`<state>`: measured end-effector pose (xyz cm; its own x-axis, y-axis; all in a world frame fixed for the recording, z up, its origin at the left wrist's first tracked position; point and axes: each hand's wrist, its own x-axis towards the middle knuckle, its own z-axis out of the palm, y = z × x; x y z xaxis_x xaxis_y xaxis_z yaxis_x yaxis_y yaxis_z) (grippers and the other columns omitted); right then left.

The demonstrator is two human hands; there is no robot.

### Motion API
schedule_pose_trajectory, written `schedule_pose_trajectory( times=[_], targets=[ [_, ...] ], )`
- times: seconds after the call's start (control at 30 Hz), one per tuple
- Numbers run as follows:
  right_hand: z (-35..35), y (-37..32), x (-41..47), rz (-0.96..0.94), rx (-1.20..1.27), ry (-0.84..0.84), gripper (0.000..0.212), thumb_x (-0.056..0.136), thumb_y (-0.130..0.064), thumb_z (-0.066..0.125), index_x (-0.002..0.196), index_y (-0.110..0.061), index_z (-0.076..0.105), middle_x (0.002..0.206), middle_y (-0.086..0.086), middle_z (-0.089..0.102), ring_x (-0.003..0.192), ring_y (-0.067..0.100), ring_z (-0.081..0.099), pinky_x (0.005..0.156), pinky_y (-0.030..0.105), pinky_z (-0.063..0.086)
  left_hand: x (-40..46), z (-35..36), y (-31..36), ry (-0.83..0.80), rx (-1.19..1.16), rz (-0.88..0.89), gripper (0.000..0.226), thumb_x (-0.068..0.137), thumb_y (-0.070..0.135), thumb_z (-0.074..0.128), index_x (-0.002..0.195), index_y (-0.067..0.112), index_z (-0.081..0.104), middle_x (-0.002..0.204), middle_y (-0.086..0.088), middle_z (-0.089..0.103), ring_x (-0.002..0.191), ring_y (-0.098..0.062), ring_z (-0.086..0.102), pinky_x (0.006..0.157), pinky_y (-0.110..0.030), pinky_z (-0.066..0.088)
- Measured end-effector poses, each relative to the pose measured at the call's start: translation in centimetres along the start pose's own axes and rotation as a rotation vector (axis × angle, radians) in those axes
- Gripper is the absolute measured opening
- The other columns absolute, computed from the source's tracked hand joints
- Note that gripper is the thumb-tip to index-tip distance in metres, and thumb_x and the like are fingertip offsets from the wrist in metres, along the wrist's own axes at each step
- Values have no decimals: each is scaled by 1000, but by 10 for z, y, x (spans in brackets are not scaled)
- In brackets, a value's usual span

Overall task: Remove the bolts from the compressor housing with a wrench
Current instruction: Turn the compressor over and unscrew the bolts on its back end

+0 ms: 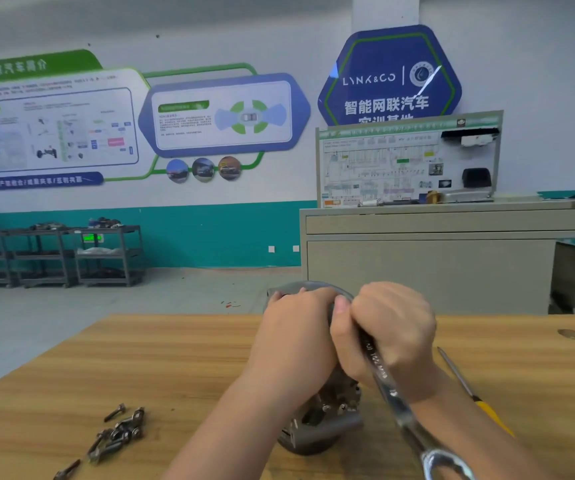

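The grey metal compressor housing (327,415) stands on the wooden table (175,358), mostly hidden behind my hands. My left hand (296,334) wraps over its top rim and holds it. My right hand (391,332) grips the shaft of a steel combination wrench (393,398), whose far end sits at the housing's top, hidden by my fingers. The wrench's open jaw points toward me at the bottom of the view. A pile of several removed bolts (116,433) lies on the table at the left.
A screwdriver with a yellow handle (476,398) lies on the table just right of my right forearm. Beyond the table stand a grey cabinet (435,258) with a training board and dark shelving carts (54,254) against the wall.
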<state>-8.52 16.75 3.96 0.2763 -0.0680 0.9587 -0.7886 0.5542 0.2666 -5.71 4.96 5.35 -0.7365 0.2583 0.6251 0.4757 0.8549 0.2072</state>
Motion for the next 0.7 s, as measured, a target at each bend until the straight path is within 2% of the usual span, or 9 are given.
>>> schedule_pose_trajectory(
  times=[0.1, 0.17, 0.27, 0.33, 0.43, 0.5, 0.53, 0.63, 0.7],
  targets=[
    [3, -4, -7, 77, -1, 120, 42, 90, -7, 50, 55, -18, 30, 65, -6, 17, 59, 10, 13, 55, 18, 16, 4, -4, -2, -50, -112, -16, 21, 92, 31, 49, 106, 38, 62, 96, 15, 66, 88, -7, 54, 69, -19, 33],
    [2, -2, -10, 146, 41, 144, 40, 94, -12, 47, 58, -19, 29, 65, -11, 18, 58, 4, 14, 55, 11, 17, 7, -4, -4, -82, -110, -3, 23, 93, 35, 50, 112, 40, 63, 105, 17, 68, 89, -5, 54, 67, -15, 34],
    [2, 8, -18, 334, 181, 136, 41, 95, -17, 44, 56, -13, 32, 62, -12, 19, 51, -1, 22, 51, 8, 20, 9, -4, -9, -131, -76, 6, 29, 93, 37, 52, 121, 43, 59, 118, 18, 65, 107, -7, 56, 86, -23, 41],
    [-1, 18, -24, 430, 294, 117, 36, 93, -16, 40, 57, -13, 33, 57, -6, 25, 49, -3, 27, 48, 11, 23, 9, -5, -14, -158, -98, -20, 33, 92, 38, 54, 124, 45, 58, 122, 19, 63, 110, -5, 55, 90, -22, 40],
    [-6, 32, -32, 626, 396, 92, 32, 90, -24, 39, 59, -17, 35, 53, -6, 29, 48, 2, 30, 49, 16, 26, 9, -7, -22, -158, -155, -51, 28, 89, 45, 59, 117, 46, 63, 114, 23, 65, 99, 2, 53, 81, -16, 38],
    [-5, 38, -34, 865, 437, 77, 43, 85, -39, 43, 54, -10, 38, 48, -1, 32, 45, 7, 32, 46, 19, 28, 8, -9, -27, -141, -191, -75, 24, 86, 50, 62, 110, 47, 66, 102, 27, 65, 95, 3, 54, 75, -13, 39],
    [-4, 40, -33, 1004, 457, 47, 45, 83, -47, 47, 52, -14, 44, 44, -1, 35, 42, 9, 34, 44, 19, 29, 8, -9, -29, -131, -201, -87, 23, 85, 52, 63, 107, 47, 66, 95, 29, 64, 94, 3, 55, 74, -13, 39],
    [0, 48, -23, 1346, 384, -141, 56, 77, -67, 61, 47, -20, 54, 38, -6, 39, 35, 9, 33, 38, 21, 27, 6, -7, -30, -108, -211, -110, 15, 83, 53, 65, 97, 49, 65, 82, 33, 58, 89, 5, 54, 71, -14, 40],
    [-2, 48, -14, 1430, 337, -268, 57, 70, -70, 62, 59, -14, 62, 38, -5, 37, 34, 11, 29, 38, 21, 24, 5, -5, -29, -91, -218, -125, 8, 83, 52, 66, 89, 48, 62, 82, 30, 61, 86, 6, 54, 68, -15, 40]
  ],
)
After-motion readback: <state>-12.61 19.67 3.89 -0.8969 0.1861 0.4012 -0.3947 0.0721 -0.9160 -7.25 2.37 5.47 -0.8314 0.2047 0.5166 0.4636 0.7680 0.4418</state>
